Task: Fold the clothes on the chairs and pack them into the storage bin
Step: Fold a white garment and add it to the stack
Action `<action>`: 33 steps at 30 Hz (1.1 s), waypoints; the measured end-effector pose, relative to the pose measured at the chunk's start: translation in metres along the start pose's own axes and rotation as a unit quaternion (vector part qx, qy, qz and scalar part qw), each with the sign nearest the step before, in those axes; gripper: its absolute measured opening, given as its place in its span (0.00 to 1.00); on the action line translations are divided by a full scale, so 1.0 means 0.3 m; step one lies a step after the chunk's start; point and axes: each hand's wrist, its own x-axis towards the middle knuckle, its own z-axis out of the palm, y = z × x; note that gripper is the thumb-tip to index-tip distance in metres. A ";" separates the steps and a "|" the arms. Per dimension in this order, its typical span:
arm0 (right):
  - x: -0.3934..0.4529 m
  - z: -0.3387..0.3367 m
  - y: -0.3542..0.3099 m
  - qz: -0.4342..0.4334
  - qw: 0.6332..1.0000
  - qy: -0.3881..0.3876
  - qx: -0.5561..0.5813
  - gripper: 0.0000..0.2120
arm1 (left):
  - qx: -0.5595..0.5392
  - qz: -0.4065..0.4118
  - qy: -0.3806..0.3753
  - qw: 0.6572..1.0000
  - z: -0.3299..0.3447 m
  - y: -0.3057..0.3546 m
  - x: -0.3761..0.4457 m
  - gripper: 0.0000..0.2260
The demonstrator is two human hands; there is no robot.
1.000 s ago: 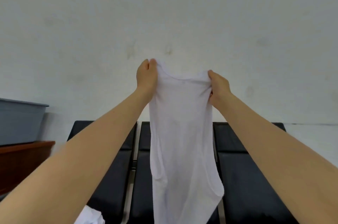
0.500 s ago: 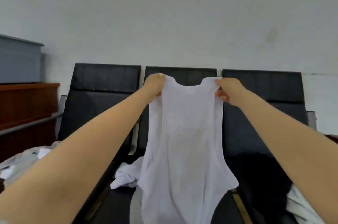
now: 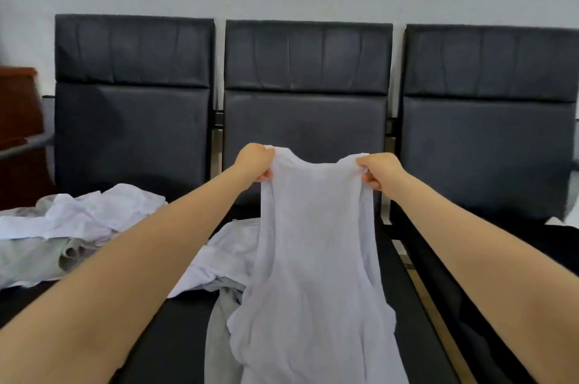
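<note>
I hold a white sleeveless top point(image 3: 313, 258) up by its two shoulder straps over the middle chair point(image 3: 307, 114). My left hand point(image 3: 255, 161) grips the left strap and my right hand point(image 3: 380, 170) grips the right strap. The top hangs down toward me, its lower part reaching the seat. Under and beside it lie a white garment point(image 3: 232, 255) and a grey garment point(image 3: 219, 321) on the middle seat. The storage bin is out of view.
Three black padded chairs stand in a row against a pale wall. A crumpled pile of white and grey clothes point(image 3: 78, 227) covers the left chair's seat point(image 3: 131, 120). A dark garment point(image 3: 557, 245) lies on the right chair. A brown wooden cabinet point(image 3: 15, 120) stands at far left.
My view has tilted down and my hands have lowered the top from in front of the wall to in front of the middle chair's back. Both grips are unchanged. The grey bin has left view.
</note>
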 end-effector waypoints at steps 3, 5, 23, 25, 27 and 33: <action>0.128 0.068 0.013 0.020 0.999 0.028 0.031 0.08 | 0.022 0.079 0.026 0.996 0.074 -0.046 0.132 0.10; 0.198 0.120 0.028 0.026 0.998 0.024 0.047 0.09 | 0.037 0.093 0.051 0.994 0.126 -0.091 0.205 0.11; -0.192 0.031 0.486 0.009 0.992 -0.058 -0.112 0.05 | 0.058 -0.007 -0.023 0.998 0.223 -0.377 -0.191 0.12; -0.256 0.007 0.526 -0.044 0.984 -0.084 -0.153 0.07 | 0.106 0.018 -0.047 0.993 0.202 -0.398 -0.269 0.10; -0.287 -0.004 0.565 -0.071 0.967 -0.114 -0.216 0.10 | 0.150 -0.004 -0.072 0.986 0.188 -0.436 -0.317 0.11; -0.332 -0.033 0.644 -0.039 0.938 -0.132 -0.317 0.19 | 0.144 -0.033 -0.086 0.985 0.128 -0.493 -0.412 0.14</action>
